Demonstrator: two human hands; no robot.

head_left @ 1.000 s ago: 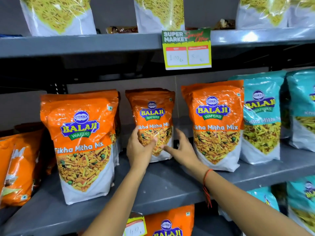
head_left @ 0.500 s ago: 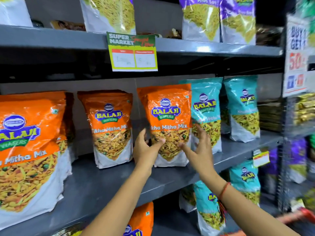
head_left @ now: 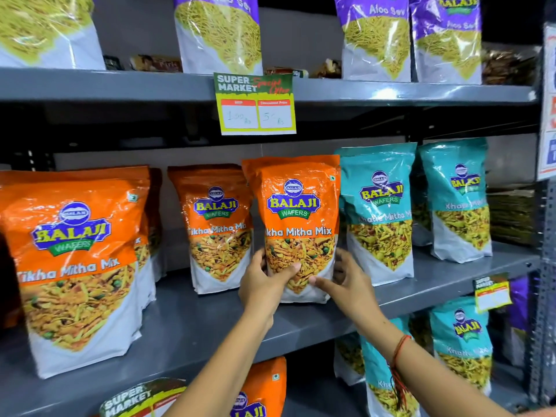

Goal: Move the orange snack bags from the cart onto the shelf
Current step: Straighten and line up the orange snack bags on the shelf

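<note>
An orange Balaji "Tikha Mitha Mix" bag (head_left: 298, 206) stands upright on the grey middle shelf (head_left: 210, 320). My left hand (head_left: 264, 284) grips its lower left side, thumb across the front. On the lower right side my right hand (head_left: 346, 284) holds the same bag, a red thread on its wrist. Another orange bag (head_left: 215, 224) stands just to the left, farther back. A large orange bag (head_left: 75, 260) stands at the shelf's front left, with more behind it. The cart is out of view.
Teal Balaji bags (head_left: 379, 212) stand right of the held bag, touching it. Purple "Aloo Sev" bags (head_left: 373, 34) fill the upper shelf, with a price tag (head_left: 255, 103) hanging from its edge. The lower shelf holds teal bags (head_left: 460, 341) and an orange one (head_left: 264, 386).
Both hands have closed onto the lower sides of the rightmost orange bag; before they hovered open in front of it. The view has shifted back left and closer.
</note>
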